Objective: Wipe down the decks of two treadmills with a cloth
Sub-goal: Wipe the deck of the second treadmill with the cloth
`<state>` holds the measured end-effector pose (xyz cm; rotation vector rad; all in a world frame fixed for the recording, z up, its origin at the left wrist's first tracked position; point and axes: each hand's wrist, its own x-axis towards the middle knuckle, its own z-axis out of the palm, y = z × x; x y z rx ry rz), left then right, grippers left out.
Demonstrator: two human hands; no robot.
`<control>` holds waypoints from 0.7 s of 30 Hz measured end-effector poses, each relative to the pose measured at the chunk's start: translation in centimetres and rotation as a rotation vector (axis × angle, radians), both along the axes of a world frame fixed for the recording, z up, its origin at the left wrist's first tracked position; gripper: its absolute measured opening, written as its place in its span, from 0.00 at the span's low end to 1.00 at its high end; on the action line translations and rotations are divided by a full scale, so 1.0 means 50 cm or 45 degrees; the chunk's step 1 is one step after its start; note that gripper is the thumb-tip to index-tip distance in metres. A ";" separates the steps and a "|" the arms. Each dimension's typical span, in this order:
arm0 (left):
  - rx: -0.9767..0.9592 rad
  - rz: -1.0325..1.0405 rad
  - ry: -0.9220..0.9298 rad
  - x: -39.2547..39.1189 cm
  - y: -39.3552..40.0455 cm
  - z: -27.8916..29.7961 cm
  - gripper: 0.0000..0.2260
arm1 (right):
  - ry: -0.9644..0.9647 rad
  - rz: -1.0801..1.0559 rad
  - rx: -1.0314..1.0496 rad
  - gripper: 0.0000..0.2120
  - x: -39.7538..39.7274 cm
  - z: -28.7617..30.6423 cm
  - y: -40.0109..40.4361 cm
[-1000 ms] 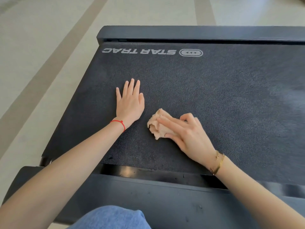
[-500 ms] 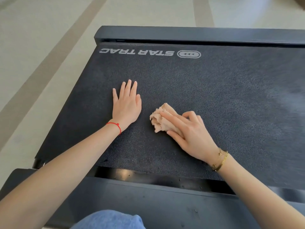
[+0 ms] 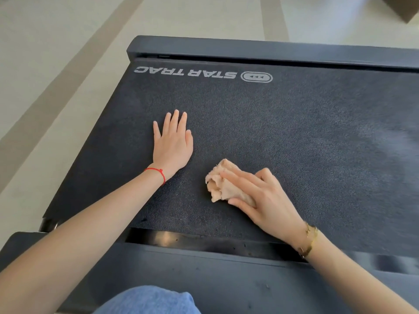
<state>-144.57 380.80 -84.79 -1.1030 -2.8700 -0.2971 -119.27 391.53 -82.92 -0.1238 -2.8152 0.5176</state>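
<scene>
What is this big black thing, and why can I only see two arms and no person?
The camera sits on the person's head and looks down, so you see only what they see: their own arms and a bit of blue trouser knee. The big black thing is the walking belt of a treadmill, a machine for running indoors. The white letters near its far end look upside down from here. The left hand lies flat on the belt with straight fingers, and its wrist wears a red string. The right hand presses a crumpled beige cloth onto the belt to wipe it, with a thumb tucked under one side. That wrist wears a gold bracelet. Around the machine is pale floor.
</scene>
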 end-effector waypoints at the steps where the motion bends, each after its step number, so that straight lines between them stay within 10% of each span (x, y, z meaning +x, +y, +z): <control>1: 0.001 -0.002 -0.001 0.000 0.000 0.000 0.24 | -0.006 -0.026 0.014 0.25 -0.007 0.004 0.019; 21: -0.008 -0.004 -0.030 0.004 0.001 0.007 0.24 | 0.040 -0.294 -0.002 0.22 -0.038 0.019 0.051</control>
